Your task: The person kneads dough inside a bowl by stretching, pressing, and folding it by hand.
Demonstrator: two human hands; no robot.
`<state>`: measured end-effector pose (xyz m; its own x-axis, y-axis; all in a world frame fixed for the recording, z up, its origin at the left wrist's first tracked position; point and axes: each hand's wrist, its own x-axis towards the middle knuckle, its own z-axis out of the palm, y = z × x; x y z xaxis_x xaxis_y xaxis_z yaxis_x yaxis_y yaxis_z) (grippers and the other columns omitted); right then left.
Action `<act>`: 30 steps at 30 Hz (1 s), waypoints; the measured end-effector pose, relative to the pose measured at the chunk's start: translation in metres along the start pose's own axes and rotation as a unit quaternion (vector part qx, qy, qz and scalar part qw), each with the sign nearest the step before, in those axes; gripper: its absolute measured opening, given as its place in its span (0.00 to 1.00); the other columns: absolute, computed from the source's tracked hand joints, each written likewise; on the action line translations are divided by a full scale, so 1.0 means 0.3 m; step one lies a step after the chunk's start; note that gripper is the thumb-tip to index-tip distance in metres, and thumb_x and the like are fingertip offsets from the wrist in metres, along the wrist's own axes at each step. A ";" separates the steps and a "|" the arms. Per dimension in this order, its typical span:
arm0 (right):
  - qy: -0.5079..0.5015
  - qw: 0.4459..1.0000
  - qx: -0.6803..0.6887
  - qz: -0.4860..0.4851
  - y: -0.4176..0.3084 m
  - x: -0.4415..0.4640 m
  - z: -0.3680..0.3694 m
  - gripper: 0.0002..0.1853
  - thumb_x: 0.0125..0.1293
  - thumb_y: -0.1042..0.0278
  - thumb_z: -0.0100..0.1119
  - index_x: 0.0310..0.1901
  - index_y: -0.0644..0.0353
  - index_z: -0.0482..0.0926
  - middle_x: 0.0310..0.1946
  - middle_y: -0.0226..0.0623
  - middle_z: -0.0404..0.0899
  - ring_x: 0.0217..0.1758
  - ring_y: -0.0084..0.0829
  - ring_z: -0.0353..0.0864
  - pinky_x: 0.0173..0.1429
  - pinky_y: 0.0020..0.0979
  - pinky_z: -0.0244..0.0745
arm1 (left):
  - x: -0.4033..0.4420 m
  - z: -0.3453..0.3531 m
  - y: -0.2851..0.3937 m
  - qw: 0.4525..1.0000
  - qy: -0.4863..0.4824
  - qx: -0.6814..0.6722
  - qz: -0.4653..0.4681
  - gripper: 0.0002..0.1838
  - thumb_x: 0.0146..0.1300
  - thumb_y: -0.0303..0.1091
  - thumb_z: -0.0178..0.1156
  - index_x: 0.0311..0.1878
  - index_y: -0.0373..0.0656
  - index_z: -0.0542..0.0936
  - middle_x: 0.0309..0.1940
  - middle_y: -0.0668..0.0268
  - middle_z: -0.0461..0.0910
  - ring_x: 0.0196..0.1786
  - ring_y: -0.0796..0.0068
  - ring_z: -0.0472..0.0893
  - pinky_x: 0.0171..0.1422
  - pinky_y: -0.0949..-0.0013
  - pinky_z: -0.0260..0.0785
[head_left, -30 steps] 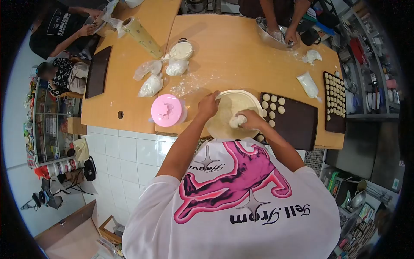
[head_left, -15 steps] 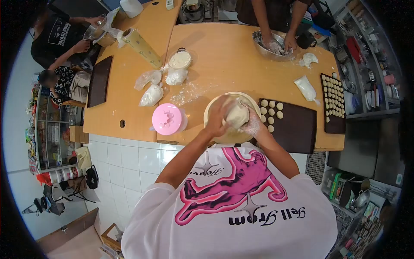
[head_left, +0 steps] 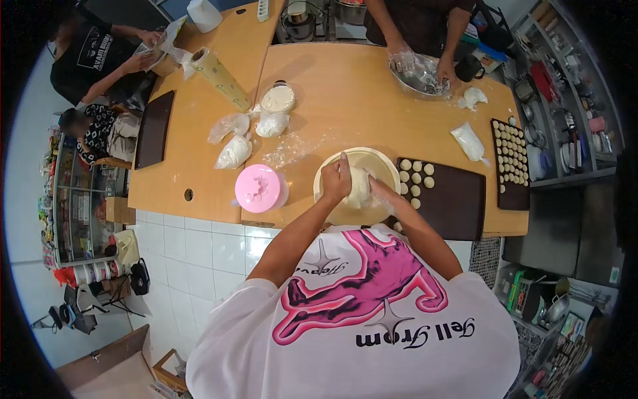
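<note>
A lump of pale dough [head_left: 359,189] sits in a cream-coloured round bowl [head_left: 321,166] at the table's front edge. My left hand [head_left: 336,178] is closed against the dough's left side, thumb pointing up. On the other side, my right hand [head_left: 384,197] presses on the dough, its fingers slightly blurred. Right beside the bowl lies a dark baking tray [head_left: 452,199] with several small round dough pieces [head_left: 417,178] in rows at its left end. A tub with a pink lid [head_left: 258,189] stands left of the bowl.
Bags of white powder [head_left: 234,152], a tub of white powder [head_left: 278,99] and a plastic wrap roll [head_left: 220,78] stand back left. Across the table a person works over a metal bowl [head_left: 420,74]. A filled tray [head_left: 510,159] lies far right. Other people are at the left.
My left hand has gone from loosely spread to closed on the dough, which sits slightly lower left. The person opposite has lifted one hand to their bowl's rim.
</note>
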<state>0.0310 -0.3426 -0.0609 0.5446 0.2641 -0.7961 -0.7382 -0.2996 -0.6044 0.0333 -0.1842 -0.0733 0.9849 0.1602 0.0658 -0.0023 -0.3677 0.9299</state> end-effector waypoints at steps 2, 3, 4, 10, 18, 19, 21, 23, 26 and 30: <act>-0.026 0.996 0.079 -0.026 0.018 0.023 -0.021 0.31 0.67 0.39 0.44 0.66 0.48 0.63 0.58 0.33 0.71 0.60 0.34 0.71 0.61 0.38 0.68 | -0.001 0.005 0.004 0.992 -0.041 -0.070 -0.097 0.28 0.71 0.50 0.45 0.21 0.37 0.72 0.15 0.61 0.72 0.20 0.67 0.73 0.27 0.58 0.61; -0.055 0.965 0.239 -0.094 0.029 -0.031 0.009 0.32 0.66 0.39 0.46 0.67 0.47 0.62 0.59 0.34 0.70 0.60 0.35 0.71 0.61 0.38 0.68 | -0.006 0.014 0.005 0.982 -0.062 -0.104 -0.146 0.29 0.71 0.53 0.43 0.24 0.37 0.74 0.18 0.61 0.75 0.24 0.69 0.75 0.29 0.59 0.64; -0.083 0.903 0.390 -0.160 0.035 -0.069 0.025 0.33 0.66 0.39 0.48 0.67 0.47 0.61 0.60 0.35 0.69 0.60 0.36 0.71 0.62 0.38 0.68 | -0.004 0.040 -0.023 0.956 -0.066 -0.185 -0.217 0.30 0.71 0.56 0.40 0.28 0.37 0.75 0.22 0.61 0.76 0.28 0.69 0.77 0.33 0.61 0.66; -0.072 0.892 0.288 -0.341 0.066 0.014 0.025 0.35 0.59 0.56 0.65 0.65 0.54 0.62 0.61 0.35 0.65 0.63 0.30 0.67 0.62 0.31 0.68 | 0.006 0.085 -0.088 0.881 -0.125 -0.328 -0.316 0.38 0.70 0.63 0.28 0.56 0.36 0.72 0.47 0.55 0.75 0.52 0.66 0.75 0.57 0.66 0.68; 0.194 0.917 -0.005 -0.348 0.009 0.001 0.068 0.23 0.58 0.65 0.66 0.52 0.68 0.73 0.44 0.38 0.78 0.49 0.28 0.77 0.53 0.29 0.72 | -0.002 0.068 -0.003 0.886 0.000 -0.360 -0.291 0.37 0.70 0.64 0.27 0.57 0.39 0.70 0.55 0.53 0.69 0.58 0.64 0.70 0.64 0.64 0.61; 0.237 0.900 -0.059 -0.361 -0.007 -0.014 0.067 0.23 0.58 0.63 0.66 0.51 0.69 0.74 0.42 0.39 0.79 0.47 0.28 0.78 0.51 0.29 0.73 | -0.003 0.072 -0.011 0.873 -0.010 -0.394 -0.288 0.37 0.70 0.63 0.27 0.58 0.40 0.70 0.55 0.54 0.69 0.58 0.64 0.70 0.64 0.64 0.61; 0.218 0.925 0.032 -0.308 0.003 0.029 0.037 0.24 0.58 0.59 0.66 0.50 0.68 0.74 0.42 0.40 0.79 0.44 0.28 0.78 0.48 0.29 0.74 | -0.022 0.073 -0.027 0.843 -0.032 -0.458 -0.281 0.36 0.70 0.63 0.28 0.60 0.41 0.69 0.55 0.55 0.69 0.57 0.64 0.71 0.63 0.64 0.62; 0.204 0.930 0.189 -0.241 0.021 0.095 0.016 0.26 0.59 0.50 0.63 0.51 0.64 0.76 0.45 0.41 0.79 0.43 0.31 0.79 0.46 0.32 0.74 | -0.027 0.013 0.042 0.825 -0.036 -0.499 -0.262 0.37 0.69 0.64 0.31 0.64 0.41 0.65 0.60 0.54 0.67 0.62 0.62 0.69 0.66 0.62 0.59; 0.059 0.903 0.418 -0.077 -0.020 0.058 0.005 0.32 0.61 0.42 0.57 0.56 0.60 0.72 0.48 0.40 0.78 0.48 0.32 0.78 0.51 0.39 0.72 | -0.038 -0.022 0.153 0.927 -0.119 -0.318 -0.156 0.34 0.69 0.59 0.39 0.67 0.41 0.64 0.63 0.55 0.66 0.64 0.62 0.68 0.69 0.63 0.57; 0.042 0.927 0.342 -0.148 -0.037 -0.013 0.065 0.33 0.65 0.35 0.46 0.59 0.55 0.69 0.49 0.34 0.75 0.47 0.33 0.76 0.54 0.46 0.67 | -0.035 0.048 0.098 0.999 0.009 -0.023 0.042 0.27 0.63 0.45 0.59 0.61 0.39 0.71 0.51 0.55 0.77 0.54 0.59 0.76 0.62 0.64 0.63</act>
<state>0.0295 -0.3225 -0.0505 0.7713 0.1618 -0.6155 -0.6160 0.4331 -0.6580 0.0254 -0.2100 -0.0519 0.9776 0.1469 0.1510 -0.0937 -0.3387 0.9362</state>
